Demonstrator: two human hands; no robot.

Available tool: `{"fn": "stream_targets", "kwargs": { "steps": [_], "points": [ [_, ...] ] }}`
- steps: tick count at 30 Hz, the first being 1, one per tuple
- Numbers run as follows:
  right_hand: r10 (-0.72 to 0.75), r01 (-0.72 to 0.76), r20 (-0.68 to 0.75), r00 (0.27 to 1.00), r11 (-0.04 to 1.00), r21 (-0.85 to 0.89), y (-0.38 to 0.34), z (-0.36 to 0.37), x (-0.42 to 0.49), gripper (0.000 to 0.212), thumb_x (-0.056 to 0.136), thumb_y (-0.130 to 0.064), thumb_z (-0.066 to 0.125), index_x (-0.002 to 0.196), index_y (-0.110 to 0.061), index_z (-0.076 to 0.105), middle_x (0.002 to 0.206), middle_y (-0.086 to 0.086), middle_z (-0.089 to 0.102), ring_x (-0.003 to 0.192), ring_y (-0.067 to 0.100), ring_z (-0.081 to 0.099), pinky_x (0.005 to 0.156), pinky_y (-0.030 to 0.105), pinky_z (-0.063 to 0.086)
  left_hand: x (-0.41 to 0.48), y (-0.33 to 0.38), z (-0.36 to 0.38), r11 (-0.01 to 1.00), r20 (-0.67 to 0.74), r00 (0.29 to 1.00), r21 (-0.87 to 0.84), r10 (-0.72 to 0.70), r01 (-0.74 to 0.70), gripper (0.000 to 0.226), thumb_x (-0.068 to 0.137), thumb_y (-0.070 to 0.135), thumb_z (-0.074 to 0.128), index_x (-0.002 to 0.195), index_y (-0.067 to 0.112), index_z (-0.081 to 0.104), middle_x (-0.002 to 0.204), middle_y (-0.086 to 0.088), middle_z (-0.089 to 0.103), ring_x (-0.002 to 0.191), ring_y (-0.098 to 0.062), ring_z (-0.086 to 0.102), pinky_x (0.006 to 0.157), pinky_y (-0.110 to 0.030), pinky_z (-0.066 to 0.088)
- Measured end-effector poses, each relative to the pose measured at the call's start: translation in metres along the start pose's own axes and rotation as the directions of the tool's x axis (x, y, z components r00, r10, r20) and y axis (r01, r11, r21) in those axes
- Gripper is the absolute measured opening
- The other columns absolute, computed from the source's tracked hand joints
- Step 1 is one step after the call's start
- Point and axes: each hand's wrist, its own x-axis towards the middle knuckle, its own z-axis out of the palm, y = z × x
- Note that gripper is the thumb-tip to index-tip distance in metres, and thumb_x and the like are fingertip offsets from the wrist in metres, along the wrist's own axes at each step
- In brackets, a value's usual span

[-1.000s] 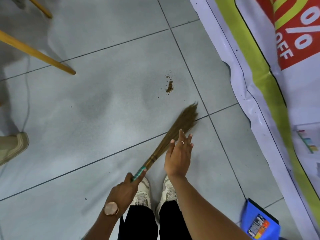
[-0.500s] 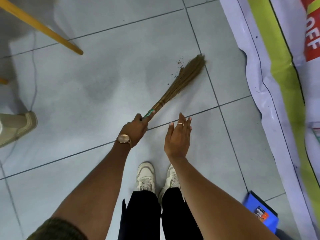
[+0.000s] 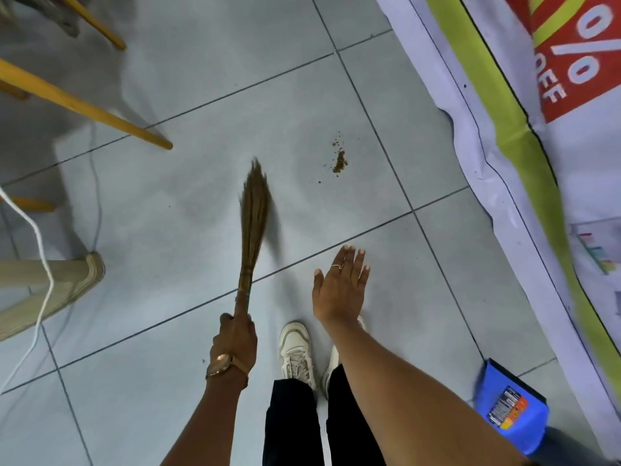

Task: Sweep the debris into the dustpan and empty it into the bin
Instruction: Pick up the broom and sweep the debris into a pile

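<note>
Currently, left hand (image 3: 235, 338) is gripping broom (image 3: 253, 210) — bristles left of debris (image 3: 339, 161); right hand (image 3: 339, 284) is hovering open, holding nothing.

The left hand (image 3: 235, 334) grips a broom (image 3: 253, 216), bristles pointing ahead over the tiled floor (image 3: 188, 257). Brown debris (image 3: 339, 162) lies to its right. The right hand (image 3: 341, 285) hovers flat, fingers spread; a blue dustpan (image 3: 510, 403) sits lower right.

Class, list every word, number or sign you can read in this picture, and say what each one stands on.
"%" in white on the red panel of the printed banner lying on the floor.
"OFF" in white below it, same red panel.
Small sticker on the blue plastic dustpan: print too small to read.
Coloured chart at the banner's right edge: too blurred to read.
</note>
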Motion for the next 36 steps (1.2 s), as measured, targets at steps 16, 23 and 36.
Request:
{"fn": "stream_targets", "kwargs": {
  "steps": [16, 23, 36],
  "points": [
    [0.121, -0.121, -0.009, 0.993, 0.992, -0.047, 0.063, -0.017, 0.035, 0.066, 0.103, -0.033, 0.028, 0.152, 0.000, -0.004, 0.162, 0.016, -0.004, 0.151, 0.028, -0.008, 0.124, 0.042, -0.002, 0.021, 0.151, 0.043, 0.998, 0.275, 0.961, -0.058, 0.028, -0.012, 0.056, 0.100, 0.028, 0.031, 0.151, 0.032, 0.008, 0.131, -0.023, 0.049, 0.118, -0.039, 0.053, 0.097, -0.046, 0.044],
    [0.076, -0.078, -0.031, 0.997, 0.995, -0.068, 0.076, -0.032, 0.040, 0.066, 0.104, -0.035, 0.026, 0.152, -0.002, -0.004, 0.163, 0.015, -0.005, 0.151, 0.029, -0.009, 0.125, 0.043, 0.000, 0.043, 0.183, 0.012, 0.990, 0.173, 0.975, -0.012, 0.140, -0.140, 0.057, 0.100, 0.023, 0.032, 0.152, 0.028, 0.008, 0.129, -0.026, 0.049, 0.114, -0.043, 0.054, 0.094, -0.047, 0.044],
    [-0.115, 0.113, -0.079, 0.990, 0.993, -0.033, 0.080, -0.026, 0.042, 0.069, 0.101, -0.037, 0.035, 0.152, -0.002, 0.003, 0.162, 0.016, 0.001, 0.151, 0.031, -0.006, 0.125, 0.042, 0.001, 0.108, 0.162, -0.051, 0.918, -0.025, 0.952, 0.276, 0.304, -0.285, 0.057, 0.100, 0.024, 0.038, 0.152, 0.022, 0.015, 0.129, -0.027, 0.046, 0.111, -0.048, 0.052, 0.093, -0.052, 0.043]
  ]
}}
